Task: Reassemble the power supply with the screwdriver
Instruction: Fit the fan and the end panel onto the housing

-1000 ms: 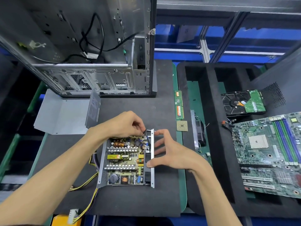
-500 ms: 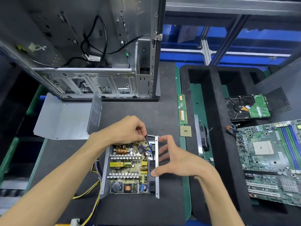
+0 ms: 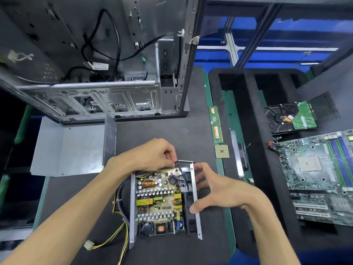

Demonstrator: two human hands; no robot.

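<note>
Looking down from the head view, the left hand [image 3: 152,155] curls its grip around a thin dark rod, possibly the screwdriver [image 3: 184,161], above the open power supply [image 3: 160,203] on the table [image 3: 172,131]. Just right, the right hand [image 3: 215,188] pinches the supply's metal side panel [image 3: 196,217], thumb low, fingers spread.

power supply [image 3: 160,203] front-centre | computer case [image 3: 107,60] behind | motherboard [image 3: 321,178] right, hard drive [image 3: 290,118] behind it
</note>
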